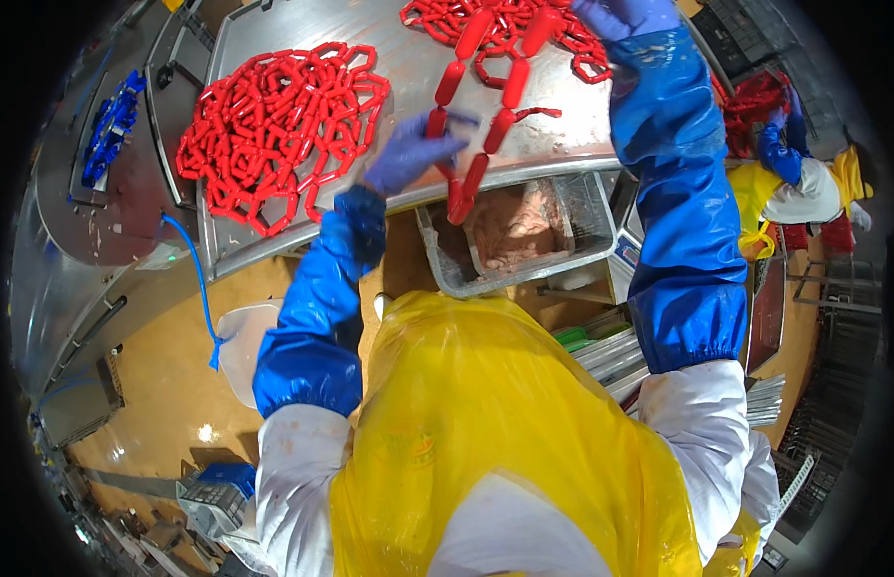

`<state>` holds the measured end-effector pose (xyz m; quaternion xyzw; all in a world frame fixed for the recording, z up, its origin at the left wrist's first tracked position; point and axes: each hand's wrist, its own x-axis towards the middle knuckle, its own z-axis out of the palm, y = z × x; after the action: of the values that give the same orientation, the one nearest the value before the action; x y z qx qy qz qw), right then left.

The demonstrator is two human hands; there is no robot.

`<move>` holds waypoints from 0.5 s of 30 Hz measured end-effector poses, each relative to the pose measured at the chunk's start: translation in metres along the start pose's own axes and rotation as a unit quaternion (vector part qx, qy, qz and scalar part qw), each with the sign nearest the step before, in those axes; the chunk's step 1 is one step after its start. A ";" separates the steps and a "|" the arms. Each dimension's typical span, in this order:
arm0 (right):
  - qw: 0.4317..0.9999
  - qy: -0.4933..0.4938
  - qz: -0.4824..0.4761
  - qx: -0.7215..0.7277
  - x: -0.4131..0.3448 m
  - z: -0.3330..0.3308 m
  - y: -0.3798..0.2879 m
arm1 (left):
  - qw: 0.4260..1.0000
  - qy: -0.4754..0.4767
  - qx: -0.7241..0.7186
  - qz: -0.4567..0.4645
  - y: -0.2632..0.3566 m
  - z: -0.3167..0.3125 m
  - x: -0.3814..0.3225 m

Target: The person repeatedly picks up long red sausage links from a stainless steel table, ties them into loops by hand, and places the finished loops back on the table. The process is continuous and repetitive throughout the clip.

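Note:
My left hand (418, 151), in a purple glove, is at the front edge of the steel table (418, 50). Its thumb and fingers are spread around one side of a looped strand of red sausage links (499, 130); motion blur hides whether they grip it. This strand hangs in front of the table, its bottom over a grey tub (447, 281). At the top rim, my right hand (627, 14) is partly cut off beside the strand's upper links, and its hold is hidden. A heap of linked red sausages (273, 130) lies to the left, and another pile (425, 21) lies at the back.
Pale, meat-like material (519, 223) sits inside the tub under the table edge. A blue cord (194, 267) hangs at the left, by a translucent sheet (248, 346). To the right, a co-worker in a yellow apron (750, 195) handles red material (753, 108). Metal bars (613, 360) lie low beside me.

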<state>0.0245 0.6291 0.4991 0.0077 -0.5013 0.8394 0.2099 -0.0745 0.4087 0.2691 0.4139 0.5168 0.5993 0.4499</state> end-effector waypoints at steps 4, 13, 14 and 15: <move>0.996 0.038 0.015 0.075 -0.003 -0.097 -0.016 | 0.934 0.091 -0.323 -0.121 -0.096 0.035 -0.048; 0.953 0.151 0.201 -0.167 -0.191 -0.151 0.083 | 0.884 -0.136 0.439 0.079 -0.067 0.048 -0.057; 0.950 0.106 0.223 -0.190 -0.219 -0.145 0.107 | 0.882 -0.145 0.426 0.142 -0.057 0.068 -0.037; 0.925 0.053 0.251 -0.281 -0.237 -0.129 0.119 | 0.894 -0.150 0.394 0.155 -0.058 0.081 -0.016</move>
<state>0.2233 0.6072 0.2824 -0.2219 -0.6902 0.6886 0.0123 0.0139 0.4164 0.2206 0.7172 0.5659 0.3395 0.2239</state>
